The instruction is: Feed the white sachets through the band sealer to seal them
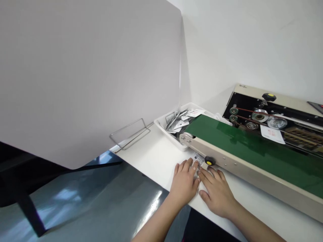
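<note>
Your left hand (185, 178) and right hand (217, 191) lie palm down, fingers extended and slightly spread, neither visibly gripping the small flat grey-white printed packet (198, 158) at their fingertips on the smooth white tabletop (148, 148). Press lightly and evenly to flatten it, keeping your right fingers clear of the black yellow-centred round knob (210, 161).

Print on the packets (178, 125) and the machine (252, 148) is too small to read.
</note>
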